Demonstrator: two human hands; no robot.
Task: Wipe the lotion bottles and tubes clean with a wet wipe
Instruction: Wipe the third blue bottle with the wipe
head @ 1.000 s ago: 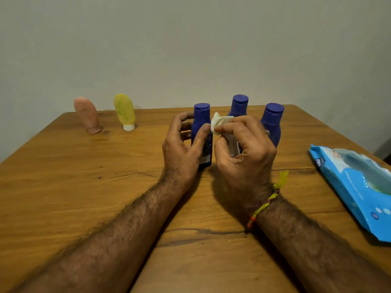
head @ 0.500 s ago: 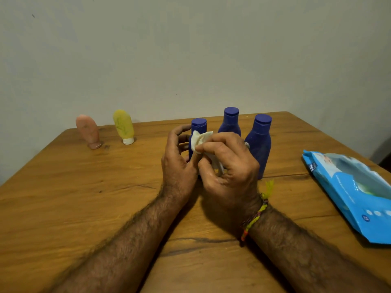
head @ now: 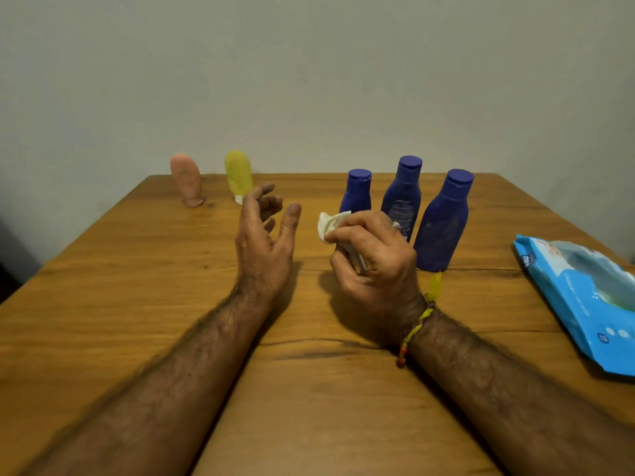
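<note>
Right hand (head: 374, 255) curled into a loose fist, fingers and thumb pinching a crumpled white wet wipe (head: 331, 224), one corner of it poking out past the knuckles toward the left. Wrist low over the wooden table (head: 137, 286), a yellow-and-red thread band (head: 414, 329) tied around it. Forearm running back toward the lower right corner.

Left hand (head: 263, 242) empty, raised on its edge with palm turned inward, fingers spread and slightly bent, thumb apart from the rest. Nothing touched by it. A clear gap of bare wood between the two hands.

Just behind the right hand, three dark blue bottles standing upright in a loose row: small bottle (head: 357, 192) nearest the wipe, its lower half hidden behind wipe and knuckles; middle bottle (head: 403, 197) set slightly farther back, also partly hidden by the hand; right bottle (head: 443, 223) fully in view, just beside the hand. Whether the hand touches any of them, cannot tell.

Beyond the left fingertips, near the far edge by the wall, yellow tube (head: 238, 175) and pink tube (head: 186, 178), both standing cap-down, well apart from the bottles.

Blue wipes pack (head: 580, 304) lying flat at the right edge of the table, well apart from the right hand. Wide open wood on the near and left sides.
</note>
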